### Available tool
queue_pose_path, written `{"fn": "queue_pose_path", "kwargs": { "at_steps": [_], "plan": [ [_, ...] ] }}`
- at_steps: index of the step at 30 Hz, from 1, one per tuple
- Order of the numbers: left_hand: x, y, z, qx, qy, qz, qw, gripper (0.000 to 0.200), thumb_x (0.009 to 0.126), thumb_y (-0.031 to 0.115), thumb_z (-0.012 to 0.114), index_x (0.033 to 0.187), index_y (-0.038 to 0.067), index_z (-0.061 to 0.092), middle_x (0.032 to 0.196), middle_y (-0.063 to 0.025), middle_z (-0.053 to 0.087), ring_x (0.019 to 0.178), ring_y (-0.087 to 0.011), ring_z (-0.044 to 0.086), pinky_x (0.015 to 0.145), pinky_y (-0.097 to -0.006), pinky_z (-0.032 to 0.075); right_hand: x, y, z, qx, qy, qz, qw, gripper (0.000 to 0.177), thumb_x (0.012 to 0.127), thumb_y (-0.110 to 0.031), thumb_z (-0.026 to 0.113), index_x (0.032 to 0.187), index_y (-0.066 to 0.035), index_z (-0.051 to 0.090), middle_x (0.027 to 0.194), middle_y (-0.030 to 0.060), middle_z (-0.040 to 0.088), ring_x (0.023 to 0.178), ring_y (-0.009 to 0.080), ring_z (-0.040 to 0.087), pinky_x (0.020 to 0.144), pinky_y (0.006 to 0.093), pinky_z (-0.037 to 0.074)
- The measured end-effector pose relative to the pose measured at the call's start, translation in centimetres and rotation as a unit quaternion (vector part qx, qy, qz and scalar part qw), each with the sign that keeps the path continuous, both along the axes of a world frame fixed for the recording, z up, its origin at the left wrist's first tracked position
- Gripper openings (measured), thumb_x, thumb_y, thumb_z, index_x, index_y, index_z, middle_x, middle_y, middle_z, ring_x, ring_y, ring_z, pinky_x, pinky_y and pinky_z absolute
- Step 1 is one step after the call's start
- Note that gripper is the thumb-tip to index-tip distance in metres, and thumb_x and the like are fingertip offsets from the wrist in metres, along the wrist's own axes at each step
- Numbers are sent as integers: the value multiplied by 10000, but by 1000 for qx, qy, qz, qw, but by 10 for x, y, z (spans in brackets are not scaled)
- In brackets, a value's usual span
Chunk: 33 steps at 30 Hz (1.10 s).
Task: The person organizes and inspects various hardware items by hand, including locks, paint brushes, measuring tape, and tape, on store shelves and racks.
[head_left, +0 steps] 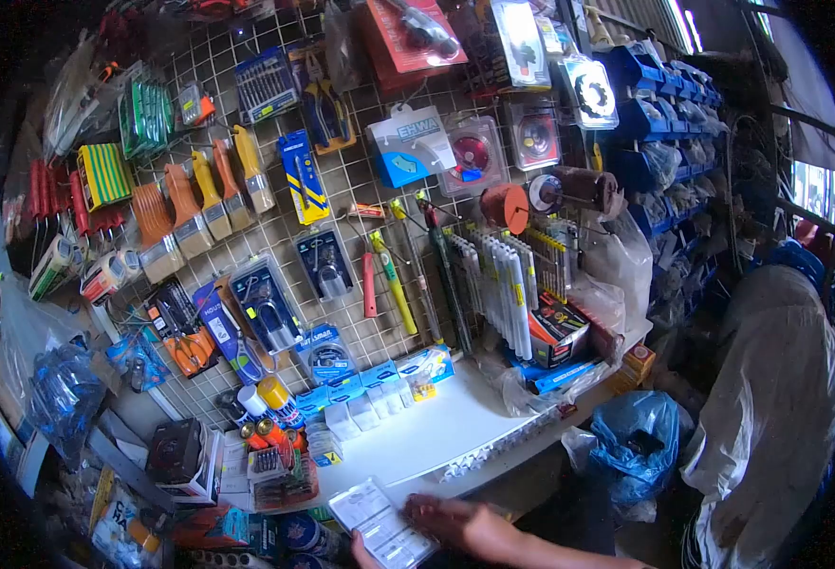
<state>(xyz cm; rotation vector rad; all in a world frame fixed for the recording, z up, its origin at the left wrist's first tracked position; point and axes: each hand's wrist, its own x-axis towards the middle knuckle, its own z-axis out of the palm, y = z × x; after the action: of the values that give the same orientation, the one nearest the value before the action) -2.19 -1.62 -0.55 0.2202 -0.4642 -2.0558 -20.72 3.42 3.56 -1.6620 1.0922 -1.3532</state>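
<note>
A clear flat plastic case (380, 520) with whitish contents or labels is at the bottom centre, tilted in front of the white shelf. My left hand (361, 552) grips its lower left edge; only a bit of that hand shows and the rest is below the view. From the right, my right hand (460, 526) reaches in with its fingers stretched over the case's right side, somewhat dark and blurred. Whether the fingertips press on the case is hard to make out.
A wire grid holds paint brushes (190, 228), padlock packs (266, 303) and other packaged tools. Small boxes (380, 379) and spray cans (275, 394) stand on the white shelf (455, 417). Blue bins (664, 123), a blue bag (636, 436) and a grey cover (769, 370) are at right.
</note>
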Motion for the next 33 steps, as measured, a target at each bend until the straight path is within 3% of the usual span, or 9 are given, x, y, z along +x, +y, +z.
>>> {"fn": "queue_pose_path", "kwargs": {
  "at_steps": [2, 5, 9, 10, 18, 21, 23, 29, 33],
  "plan": [
    [-7, -1, 11, -93, -232, 87, 964, 713, 962, 540, 338, 1415, 16, 504, 1311, -188, 619, 1162, -358, 606, 994, -562, 473, 19, 13, -5, 44, -131, 38, 990, 360, 966, -101, 589, 1315, -14, 612, 1375, 173, 572, 1254, 297, 591, 991, 373, 536],
    [-10, -11, -72, 141, -118, 60, 981, 727, 966, 554, 311, 1396, 4, 517, 1298, -181, 623, 1136, -335, 613, 987, -512, 482, 38, 51, 7, -209, 241, -57, 946, 412, 910, -2, 594, 1321, 10, 597, 1244, 182, 654, 1136, 320, 649, 910, 415, 567],
    [-31, 43, 17, 157, -195, 63, 966, 483, 928, 527, 610, 1136, 94, 665, 1078, -67, 709, 984, -224, 678, 862, -364, 551, 36, 46, 22, -183, 124, -69, 973, 457, 902, -137, 618, 1344, -22, 588, 1244, 230, 643, 1191, 409, 616, 946, 490, 552],
    [-36, 44, 6, 113, -305, 80, 942, 814, 919, 632, 389, 1474, 40, 455, 1440, -167, 532, 1367, -314, 470, 1156, -491, 346, 24, 34, 10, -150, 89, -9, 985, 410, 954, -61, 622, 1356, 4, 574, 1447, 214, 517, 1380, 339, 485, 1127, 386, 430],
    [-25, 27, -7, -89, -59, 38, 994, 816, 869, 545, 498, 1525, 74, 375, 1505, -154, 461, 1373, -355, 456, 1143, -552, 358, 3, 25, -3, -120, 131, -145, 973, 449, 953, -75, 630, 1377, 36, 529, 1412, 226, 548, 1303, 386, 554, 1070, 428, 488],
    [-18, 30, 31, 14, 293, -208, 933, 780, 853, 435, 584, 1532, 108, 382, 1549, -114, 431, 1397, -299, 443, 1163, -499, 347, 3, 37, -18, -39, 166, -98, 981, 456, 988, -78, 569, 1419, 34, 474, 1474, 243, 484, 1350, 401, 500, 1121, 431, 434],
    [-15, 27, 18, -11, 29, -108, 994, 791, 857, 489, 514, 1519, 77, 386, 1505, -139, 467, 1361, -338, 472, 1130, -533, 376, 5, 35, -30, -149, 335, -125, 922, 472, 996, -92, 560, 1441, 20, 451, 1504, 255, 444, 1376, 409, 466, 1144, 447, 402],
    [-6, 18, 5, 1, -160, -111, 981, 715, 889, 426, 510, 1456, -1, 431, 1399, -188, 554, 1256, -367, 571, 1045, -550, 476, -28, 41, -26, 50, -283, 172, 942, 878, 864, 16, 698, 1588, -46, 205, 1609, 134, 285, 1465, 239, 336, 1187, 394, 322],
    [-11, 12, 5, -44, -360, 119, 924, 666, 927, 118, 646, 1508, 16, 337, 1413, -184, 527, 1216, -332, 589, 1030, -451, 499, -39, 45, -23, 85, -319, 123, 936, 858, 913, -73, 696, 1603, -54, 186, 1654, 154, 206, 1518, 272, 225, 1236, 436, 203]
  ]
}}
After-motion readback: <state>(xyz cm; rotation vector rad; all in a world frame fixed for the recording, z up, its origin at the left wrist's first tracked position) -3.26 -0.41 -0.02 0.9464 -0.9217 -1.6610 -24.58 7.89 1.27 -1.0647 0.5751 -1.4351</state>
